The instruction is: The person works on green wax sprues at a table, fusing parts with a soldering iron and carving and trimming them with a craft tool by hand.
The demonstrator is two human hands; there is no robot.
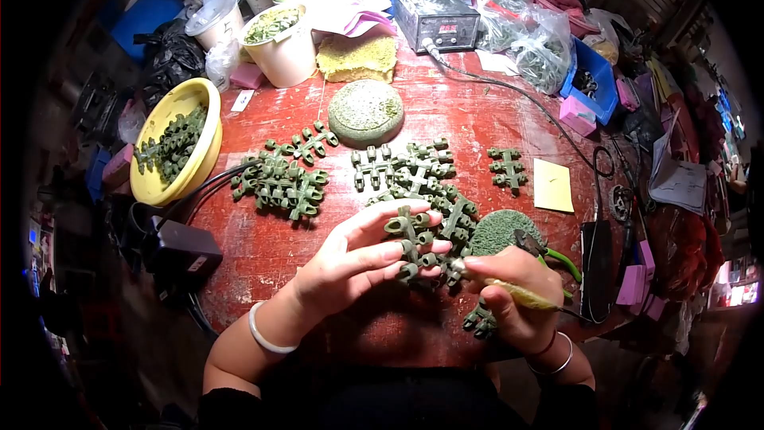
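Observation:
My left hand [350,259] holds a green branched wax piece [410,240] upright between thumb and fingers, near the table's front edge. In my right hand [521,295] is a pen-like tool with a yellowish grip [521,296] and a cable; its tip is close to the right side of the held piece. Behind my hands lies a pile of similar green pieces [418,167]. Another pile [282,183] sits to the left. One piece [507,170] lies apart on the right, and another [479,319] is beside my right hand.
On the red table [263,111] are a yellow bowl of green pieces [211,139], a round green-grey block [366,114], a yellow sponge [356,58], a control box [438,20], a yellow note [553,185], a round green pad [505,231] and green-handled pliers [565,265]. A white bucket [284,56] stands behind.

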